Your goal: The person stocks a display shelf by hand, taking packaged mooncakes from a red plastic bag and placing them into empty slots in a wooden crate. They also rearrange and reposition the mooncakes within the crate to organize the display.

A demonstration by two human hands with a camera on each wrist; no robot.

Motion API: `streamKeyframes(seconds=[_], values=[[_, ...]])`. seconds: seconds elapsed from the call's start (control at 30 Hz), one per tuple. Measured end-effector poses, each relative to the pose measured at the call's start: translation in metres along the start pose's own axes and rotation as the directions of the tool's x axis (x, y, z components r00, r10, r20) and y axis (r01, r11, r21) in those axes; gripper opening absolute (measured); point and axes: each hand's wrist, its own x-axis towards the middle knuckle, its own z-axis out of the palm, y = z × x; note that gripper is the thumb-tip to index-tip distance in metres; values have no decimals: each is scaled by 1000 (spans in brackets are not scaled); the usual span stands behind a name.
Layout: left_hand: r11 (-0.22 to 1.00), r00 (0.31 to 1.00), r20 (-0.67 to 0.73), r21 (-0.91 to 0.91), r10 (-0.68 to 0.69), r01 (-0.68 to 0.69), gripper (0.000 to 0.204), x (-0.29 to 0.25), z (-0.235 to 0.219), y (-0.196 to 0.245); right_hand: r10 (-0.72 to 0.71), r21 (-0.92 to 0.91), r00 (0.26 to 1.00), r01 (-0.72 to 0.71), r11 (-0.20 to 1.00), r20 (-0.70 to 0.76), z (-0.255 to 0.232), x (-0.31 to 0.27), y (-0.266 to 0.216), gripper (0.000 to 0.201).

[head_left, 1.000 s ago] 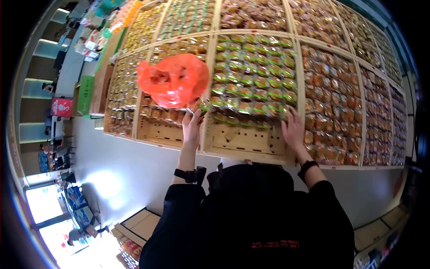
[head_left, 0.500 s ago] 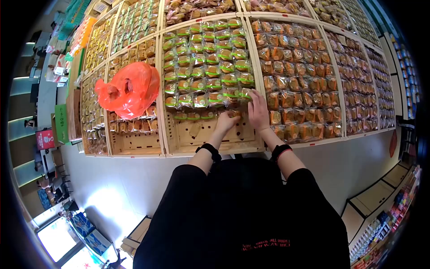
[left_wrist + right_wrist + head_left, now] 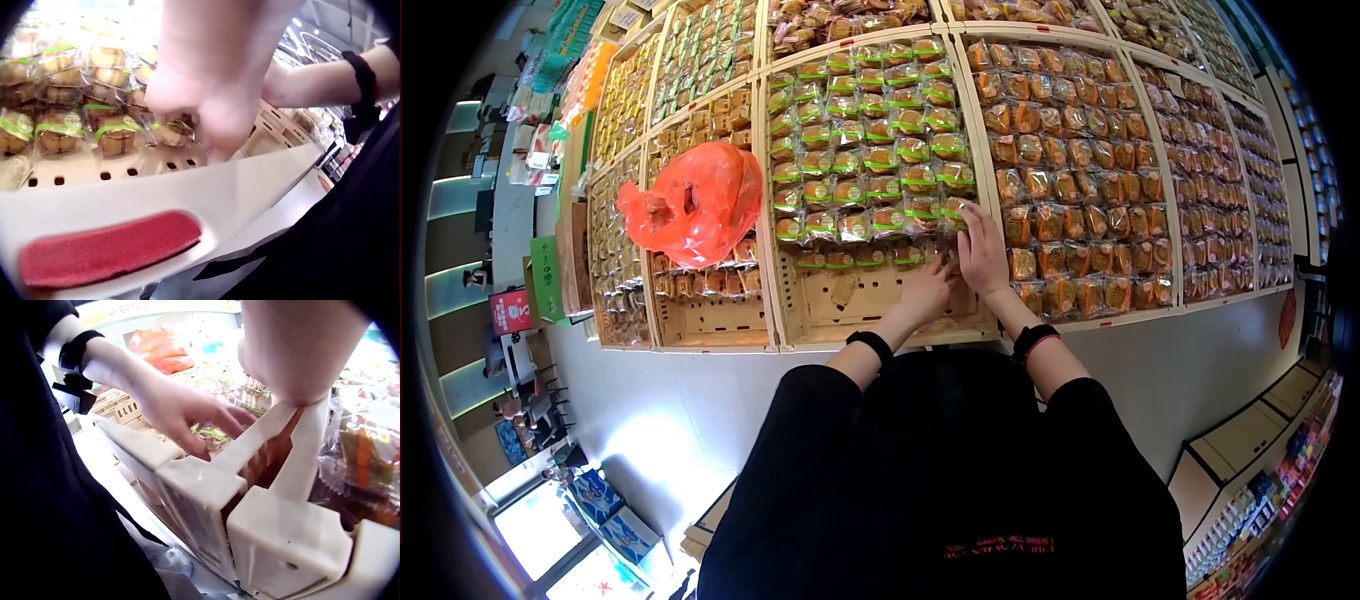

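A person in a black top is standing at a big display of wooden bins [image 3: 870, 335] full of wrapped cakes. Both hands are reaching into the middle bin, at the near end of the rows of green-band cakes [image 3: 870, 150]. The left hand [image 3: 927, 290] is lying low in the bin, with its fingers [image 3: 215, 134] curling down onto a small wrapped cake [image 3: 172, 133] at the near edge of the rows. It looks like it is pinching that cake, but the hand is hiding most of the hold, so I cannot tell for sure. The cake is sitting on the bin floor, which has little holes in it, just beside the other green-band cakes. The right hand [image 3: 982, 250] is lying flat, just right of the left hand, with straight fingers resting on the packs by the wooden divider [image 3: 977, 130] between the middle bin and the bin to the right. It is holding nothing. The bin to the right is filled with orange cakes [image 3: 1090, 170]. To the left, a red plastic bag [image 3: 695, 203] is sitting on top of the cakes in the next bin. Both wrists are wearing black bands [image 3: 870, 345].
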Motion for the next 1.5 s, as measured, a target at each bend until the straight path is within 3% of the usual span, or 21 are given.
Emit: streamKeyframes(seconds=[0.07, 0.33, 0.47, 0.5, 0.6, 0.67, 0.7, 0.77, 0.8, 0.87, 0.9, 0.97, 1.0, 1.07, 1.2, 1.23, 1.27, 1.4, 1.43, 1.47, 1.5], values=[[997, 994, 71, -10, -78, 78, 45, -3, 1, 2, -8, -13, 1000, 8, 1000, -1, 2, 0, 2, 33], [997, 998, 46, 78, -32, 28, 43, -6, 3, -2, -43, -79, 999, 41, 996, -18, 3, 1, 1, 33], [941, 994, -34, -327, -108, 91, 32, -3, -17, -14, -61, -127, 998, 62, 990, 8, 7, 3, 1, 36], [888, 959, -223, -456, -176, 57, 27, -10, -45, -11, -80, -145, 997, 81, 986, 11, 7, 3, 0, 37], [813, 921, -236, -568, -310, 129, 27, -49, -134, -22, -85, -235, 995, 96, 967, 55, 8, 5, -6, 40], [869, 737, -577, -493, -352, 29, 32, -90, -158, -48, -82, -263, 994, 98, 960, 71, 9, 5, -8, 41], [883, 568, -731, -469, -378, -15, 24, -109, -173, -63, -87, -255, 994, 102, 962, 69, 9, 5, -11, 41], [846, 226, -815, -510, -533, 155, 23, -153, -196, -97, -58, -339, 992, 93, 936, 110, 8, 5, -14, 42], [831, 113, -861, -433, -496, 349, 21, -170, -206, -118, -60, -339, 992, 95, 936, 112, 9, 4, -15, 42], [603, -135, -764, -592, -631, 534, 15, -189, -220, -156, -46, -392, 990, 96, 915, 136, 10, 5, -16, 44], [608, -134, -766, -592, -629, 529, 15, -202, -212, -187, -28, -419, 991, 81, 904, 132, 12, 4, -15, 44], [582, 17, -639, -690, -769, 429, 19, -216, -187, -247, -19, -431, 992, 72, 899, 127, 14, 5, -14, 43], [584, 25, -636, -691, -771, 425, 19, -210, -190, -257, -13, -439, 991, 69, 896, 130, 14, 4, -14, 43], [499, 272, -418, -735, -867, 459, 24, -199, -197, -274, -5, -445, 993, 59, 893, 122, 15, 4, -16, 43], [432, 424, -267, -826, -865, 362, 27, -184, -174, -313, 13, -434, 993, 40, 900, 119, 14, 5, -22, 44], [174, 348, -185, -983, -919, -65, 25, -169, -188, -298, 17, -435, 993, 35, 900, 115, 14, 4, -22, 44], [-105, 320, -67, -864, -945, -493, 24, -161, -196, -290, 9, -448, 993, 44, 893, 116, 14, 4, -21, 44], [81, 334, -180, -954, -925, -289, 18, -183, -186, -301, 7, -448, 994, 42, 893, 107, 11, 5, -26, 45], [381, 249, -351, -921, -902, 80, 14, -191, -188, -296, 4, -447, 995, 42, 894, 102, 11, 5, -24, 45], [569, 230, -526, -688, -819, 450, 11, -198, -187, -289, 8, -446, 995, 38, 894, 101, 13, 4, -21, 45], [572, 229, -531, -686, -816, 450, 11, -204, -195, -271, 11, -446, 995, 35, 895, 102, 13, 3, -18, 45]])
